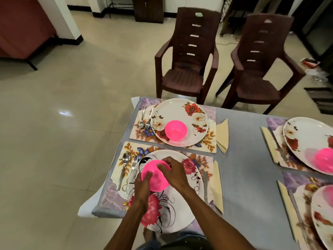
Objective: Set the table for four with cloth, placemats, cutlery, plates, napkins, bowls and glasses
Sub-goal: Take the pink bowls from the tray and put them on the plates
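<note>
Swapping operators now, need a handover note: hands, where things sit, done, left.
Left hand and right hand both grip the pink bowl over the near-left plate.
Done: cloth, four placemats, plates, cutlery and napkins; the far-left plate has its bowl, and both right-hand settings show pink bowls at the frame edge.
Left: release this bowl, then glasses; none in view.

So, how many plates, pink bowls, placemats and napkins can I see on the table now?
Plates: 4
Pink bowls: 4
Placemats: 4
Napkins: 4
Total: 16
</note>
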